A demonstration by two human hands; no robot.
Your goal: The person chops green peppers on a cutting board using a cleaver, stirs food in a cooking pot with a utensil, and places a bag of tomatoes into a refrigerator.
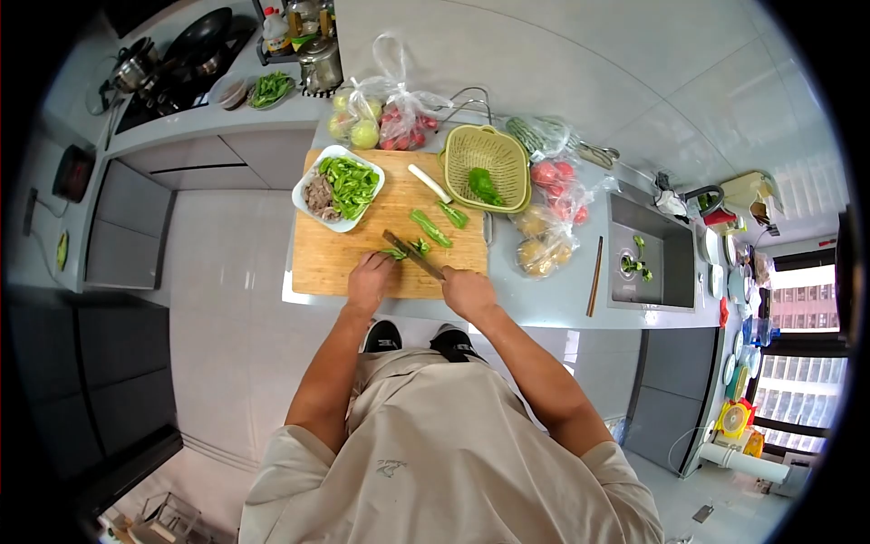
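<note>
My right hand (468, 291) is closed round the handle of a kitchen knife (413, 255), its blade slanting up and left over the wooden cutting board (317, 263). My left hand (370, 277) is closed with its fingertips on a green pepper (395, 254), just left of the blade. Cut green bits (421, 246) lie on the blade's far side. Farther up the board are two long green pepper pieces (430, 228) (453, 215) and a white scallion stalk (430, 183). A white bowl (300, 201) at the board's upper left holds sliced green pepper and brownish meat.
A green colander (462, 140) with a green pepper piece overlaps the board's upper right. Bags of green-yellow fruit (364, 133), red produce (557, 177) and yellowish produce (541, 254) surround it. Brown chopsticks (594, 276) lie beside the sink (672, 299). A stove (145, 111) stands far left.
</note>
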